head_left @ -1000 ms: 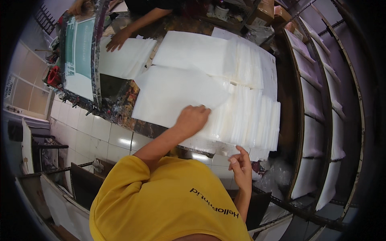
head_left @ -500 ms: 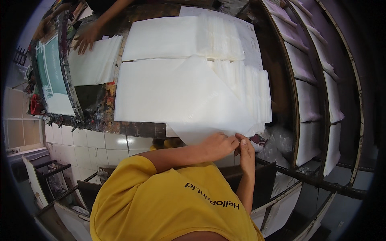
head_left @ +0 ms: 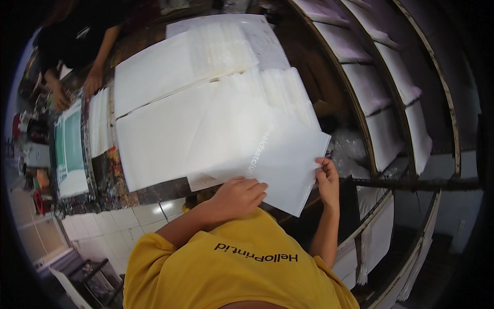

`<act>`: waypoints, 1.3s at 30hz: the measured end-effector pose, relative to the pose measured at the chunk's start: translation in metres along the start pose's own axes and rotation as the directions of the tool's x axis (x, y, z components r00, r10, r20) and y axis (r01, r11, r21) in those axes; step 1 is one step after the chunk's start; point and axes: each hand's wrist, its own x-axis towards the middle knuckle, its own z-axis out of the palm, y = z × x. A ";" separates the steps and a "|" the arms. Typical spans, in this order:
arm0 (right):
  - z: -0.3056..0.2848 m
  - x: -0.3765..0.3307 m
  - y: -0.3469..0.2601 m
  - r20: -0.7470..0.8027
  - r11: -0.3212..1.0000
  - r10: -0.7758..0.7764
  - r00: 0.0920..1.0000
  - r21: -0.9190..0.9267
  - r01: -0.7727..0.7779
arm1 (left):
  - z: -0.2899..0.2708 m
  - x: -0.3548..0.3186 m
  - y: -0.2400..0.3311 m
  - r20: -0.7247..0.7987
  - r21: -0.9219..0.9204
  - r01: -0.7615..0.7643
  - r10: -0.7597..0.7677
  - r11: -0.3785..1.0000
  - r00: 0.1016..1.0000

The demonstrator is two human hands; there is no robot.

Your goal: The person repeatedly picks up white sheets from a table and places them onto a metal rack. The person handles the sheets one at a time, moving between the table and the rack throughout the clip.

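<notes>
A thin white sheet (head_left: 288, 159) with a faint line of print is lifted off the pile and pulled toward my chest. My left hand (head_left: 237, 195) grips its near edge from above, knuckles up. My right hand (head_left: 327, 177) pinches the sheet's right edge with fingertips. Under and beyond it lie stacks of white sheets (head_left: 170, 134) on the worktable, with a second stack (head_left: 185, 67) farther back. My yellow shirt fills the bottom of the view.
At upper left a person in a black top (head_left: 77, 46) works with both hands by a green screen-printing frame (head_left: 69, 149). The ink-stained table edge (head_left: 110, 180) runs above white tiles. A curved drying rack (head_left: 386, 103) with white sheets stands on the right.
My left hand left the top of the stack and met my right hand at the sheet's near edge. The sheet has since come up off the pile toward me and to the right.
</notes>
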 end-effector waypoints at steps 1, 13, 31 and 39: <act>-0.010 0.002 -0.002 -0.024 1.000 -0.022 0.999 -0.009 0.022 | -0.006 -0.002 0.000 -0.009 -0.003 0.036 -0.036 0.999 0.999; -0.141 -0.004 -0.054 -0.137 0.950 -0.104 0.985 -0.306 0.058 | -0.025 -0.009 -0.026 -0.041 0.019 0.231 -0.230 0.973 0.972; -0.362 -0.101 -0.237 -0.525 0.755 -0.186 0.831 -0.618 -0.221 | 0.015 0.029 -0.034 0.076 -0.074 0.068 -0.062 0.995 0.995; -0.529 -0.301 -0.193 -0.950 0.994 -0.103 0.296 -0.092 0.053 | 0.028 0.038 -0.028 0.212 -0.122 0.092 -0.065 0.988 0.975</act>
